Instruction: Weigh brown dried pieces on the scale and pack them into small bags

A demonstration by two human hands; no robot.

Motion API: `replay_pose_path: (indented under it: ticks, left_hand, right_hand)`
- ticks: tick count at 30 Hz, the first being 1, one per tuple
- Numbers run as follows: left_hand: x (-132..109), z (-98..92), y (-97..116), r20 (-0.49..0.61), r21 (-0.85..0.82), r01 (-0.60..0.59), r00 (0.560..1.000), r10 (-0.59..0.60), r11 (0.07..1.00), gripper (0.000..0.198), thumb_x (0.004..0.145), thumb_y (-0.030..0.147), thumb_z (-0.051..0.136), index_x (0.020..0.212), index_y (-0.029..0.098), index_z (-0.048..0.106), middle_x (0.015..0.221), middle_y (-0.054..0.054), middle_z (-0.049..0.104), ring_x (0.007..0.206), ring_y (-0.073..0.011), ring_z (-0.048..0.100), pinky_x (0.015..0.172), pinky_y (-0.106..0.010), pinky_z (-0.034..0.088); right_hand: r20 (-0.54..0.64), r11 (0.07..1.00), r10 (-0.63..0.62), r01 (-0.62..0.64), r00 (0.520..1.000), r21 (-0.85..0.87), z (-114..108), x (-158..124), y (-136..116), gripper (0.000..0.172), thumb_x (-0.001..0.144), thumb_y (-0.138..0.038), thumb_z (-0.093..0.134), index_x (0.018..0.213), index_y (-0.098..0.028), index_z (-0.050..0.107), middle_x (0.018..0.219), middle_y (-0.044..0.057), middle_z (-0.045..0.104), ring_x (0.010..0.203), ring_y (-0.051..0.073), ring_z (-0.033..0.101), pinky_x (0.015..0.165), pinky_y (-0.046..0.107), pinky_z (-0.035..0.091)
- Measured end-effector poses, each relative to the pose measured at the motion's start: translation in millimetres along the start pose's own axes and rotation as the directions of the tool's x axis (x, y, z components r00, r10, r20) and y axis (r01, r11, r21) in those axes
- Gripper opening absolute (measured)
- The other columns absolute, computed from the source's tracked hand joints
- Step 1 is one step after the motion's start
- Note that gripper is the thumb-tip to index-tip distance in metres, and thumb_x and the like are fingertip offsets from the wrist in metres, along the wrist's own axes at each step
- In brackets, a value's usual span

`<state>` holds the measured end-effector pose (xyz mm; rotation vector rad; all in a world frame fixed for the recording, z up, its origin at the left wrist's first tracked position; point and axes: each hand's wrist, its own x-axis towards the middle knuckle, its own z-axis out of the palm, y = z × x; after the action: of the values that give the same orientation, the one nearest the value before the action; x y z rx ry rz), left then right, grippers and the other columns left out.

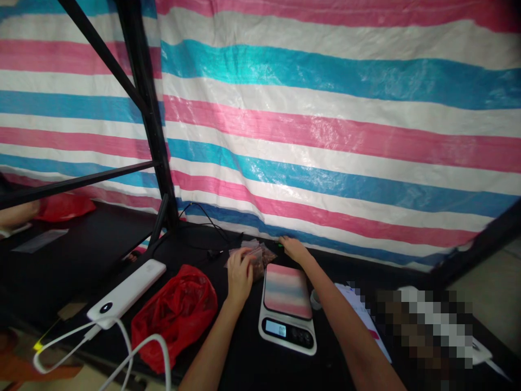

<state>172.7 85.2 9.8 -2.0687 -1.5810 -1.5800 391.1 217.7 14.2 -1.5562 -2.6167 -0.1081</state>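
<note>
My left hand (pixel 240 271) has its fingers curled on a clear plastic zip bag (pixel 257 259) with something brownish inside. More small bags (pixel 267 254) of this kind lie behind it, partly overlapping. My right hand (pixel 293 248) reaches to the back of the table, fingers closed together beside a small green item (pixel 280 245); what they hold is too small to make out. Between my forearms sits a white digital scale (pixel 287 309), its shiny plate bare and its display showing zeros. A small whitish round container (pixel 315 300) stands by the scale's right side, partly behind my right forearm.
A crumpled red plastic bag (pixel 175 315) and a white power bank (pixel 127 293) with a looping white cable lie left. Papers (pixel 360 312) lie right, near a pixelated area. A black metal post (pixel 152 108) and striped sheeting (pixel 325 136) bound the table; another person's arm (pixel 18 214) shows far left.
</note>
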Motion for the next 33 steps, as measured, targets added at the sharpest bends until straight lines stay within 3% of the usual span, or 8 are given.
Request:
replay_pose_path:
  ticks: [6,10,16,21,25,30,33]
  left_hand:
    - [0.2,2.1,-3.2,-0.035,-0.041,0.033,0.999,-0.034,0.999,0.024,0.074,0.005,0.043,0.081,0.019,0.060,0.102,-0.007,0.056,0.097,-0.0218,0.050,0.084,-0.039,0.039]
    - [1.2,1.2,-3.5,-0.052,-0.086,0.067,0.996,-0.071,0.994,0.024,0.074,0.004,0.043,0.079,0.019,0.060,0.100,-0.006,0.056,0.096,-0.0213,0.049,0.084,-0.038,0.040]
    - [2.1,2.5,-3.7,-0.050,-0.151,0.072,0.995,-0.081,0.986,0.023,0.076,0.005,0.041,0.077,0.018,0.060,0.095,-0.006,0.056,0.093,-0.0198,0.050,0.082,-0.035,0.042]
    - [2.5,4.0,-3.0,-0.038,-0.184,0.069,0.996,-0.077,0.980,0.024,0.077,0.005,0.040,0.081,0.018,0.059,0.092,-0.006,0.057,0.092,-0.0195,0.050,0.082,-0.035,0.043]
    - [3.3,2.7,-2.9,-0.049,-0.180,0.080,0.995,-0.090,0.980,0.024,0.077,0.005,0.040,0.081,0.018,0.059,0.092,-0.005,0.057,0.092,-0.0191,0.050,0.082,-0.034,0.043]
    - [3.6,2.6,-3.1,-0.036,-0.198,0.076,0.996,-0.085,0.977,0.022,0.079,0.006,0.040,0.079,0.018,0.059,0.090,-0.005,0.057,0.092,-0.0189,0.051,0.082,-0.033,0.043]
    - [2.4,1.5,3.0,-0.087,-0.259,0.098,0.988,-0.125,0.961,0.024,0.082,0.010,0.038,0.097,0.017,0.057,0.098,-0.008,0.056,0.097,-0.0190,0.051,0.085,-0.034,0.042]
  right_hand:
    - [-0.129,0.994,0.091,-0.082,0.987,0.072,-7.0,-4.6,7.3,0.023,0.080,-0.014,0.043,0.100,-0.015,0.056,0.106,0.011,0.057,0.089,0.019,0.057,0.078,0.027,0.039]
    - [-0.189,0.971,0.215,-0.190,0.958,0.144,-5.9,-8.8,20.4,0.022,0.086,-0.019,0.035,0.097,-0.014,0.054,0.092,0.010,0.061,0.086,0.020,0.057,0.074,0.028,0.039]
    - [-0.120,0.919,0.350,-0.317,0.929,0.233,11.6,-12.3,38.5,0.028,0.083,-0.005,0.032,0.100,-0.007,0.054,0.090,0.016,0.065,0.085,0.020,0.061,0.071,0.027,0.040]
    - [-0.042,0.875,0.413,-0.384,0.910,0.296,22.2,-5.2,35.3,0.017,0.079,-0.026,0.053,0.086,-0.012,0.061,0.078,0.011,0.067,0.075,0.022,0.063,0.062,0.027,0.043]
    - [-0.017,0.841,0.453,-0.421,0.891,0.341,17.9,0.7,35.6,0.008,0.068,-0.022,0.064,0.070,-0.015,0.062,0.070,0.008,0.066,0.071,0.022,0.063,0.060,0.027,0.042]
    - [0.000,0.789,0.466,-0.416,0.885,0.451,3.6,-1.4,28.2,0.010,0.054,-0.017,0.070,0.056,-0.016,0.060,0.053,0.000,0.060,0.058,0.018,0.059,0.053,0.025,0.040]
    - [-0.009,0.747,0.425,-0.345,0.905,0.568,-4.3,-7.5,9.9,0.012,0.057,-0.024,0.068,0.053,-0.015,0.059,0.048,-0.002,0.056,0.052,0.016,0.054,0.051,0.025,0.039]
